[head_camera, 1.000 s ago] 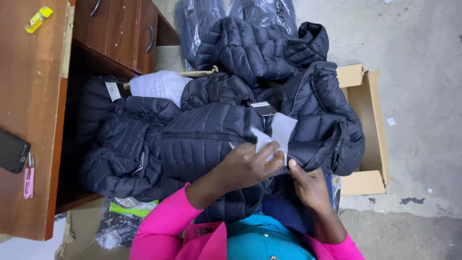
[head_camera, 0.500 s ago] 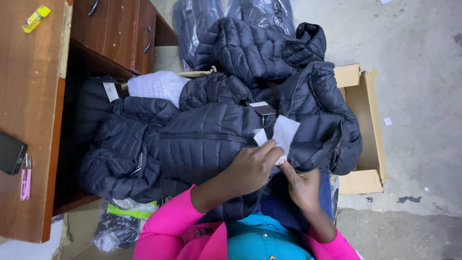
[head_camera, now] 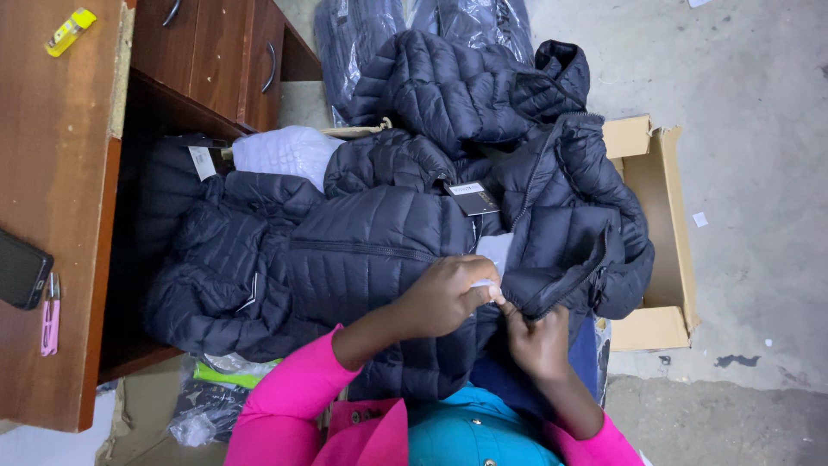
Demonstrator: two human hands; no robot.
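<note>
A dark navy quilted puffer jacket (head_camera: 371, 250) lies across my lap, on top of a pile of similar jackets. My left hand (head_camera: 444, 298) pinches a pale paper tag (head_camera: 494, 255) at the jacket's open front, its fingers closed on the tag's lower edge. Just right of it, my right hand (head_camera: 536, 338) grips the jacket's front edge beside the zipper. A small black hang tag (head_camera: 472, 198) lies on the jacket higher up.
A brown wooden desk (head_camera: 60, 216) stands at the left with drawers, a yellow object (head_camera: 71, 31), a dark phone (head_camera: 19, 269) and pink snips (head_camera: 50, 315). An open cardboard box (head_camera: 660, 233) sits at the right under the jackets. Bagged jackets (head_camera: 431, 26) lie at the top.
The pale tag has been folded down and is now smaller under my left fingers. Both hands have shifted slightly downward and closer together on the jacket front.
</note>
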